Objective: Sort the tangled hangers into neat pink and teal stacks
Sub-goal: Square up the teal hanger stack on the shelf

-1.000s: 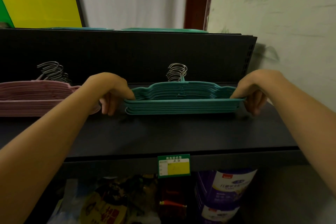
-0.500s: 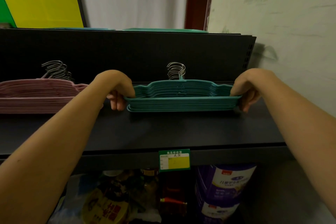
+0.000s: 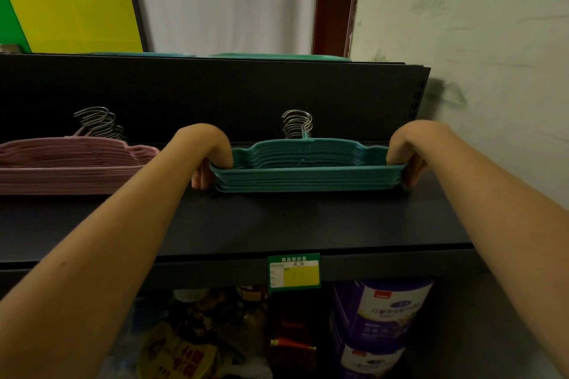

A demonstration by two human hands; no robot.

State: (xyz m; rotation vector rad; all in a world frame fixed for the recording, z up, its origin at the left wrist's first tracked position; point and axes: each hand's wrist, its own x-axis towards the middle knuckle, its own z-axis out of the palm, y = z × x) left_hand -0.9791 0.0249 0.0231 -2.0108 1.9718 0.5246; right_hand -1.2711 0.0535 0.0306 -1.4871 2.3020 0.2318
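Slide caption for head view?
Left hand and right hand grip the teal stack on the shelf, pink stack beside.

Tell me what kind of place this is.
Most likely a small shop: a price tag clipped to the front edge of a dark shelf, labelled tins stocked below, and teal hangers stacked like merchandise.

teal hangers [image 3: 308, 169] | pink hangers [image 3: 67, 163] (silver hooks) | black shelf [image 3: 277, 224] | green-yellow tag [image 3: 294, 274]

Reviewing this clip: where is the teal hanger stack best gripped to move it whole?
At its two narrow ends, a hand from each side, as the left hand and right hand grip now. The teal stack lies long and flat, hooks rearward, so end grips likely keep layers aligned.
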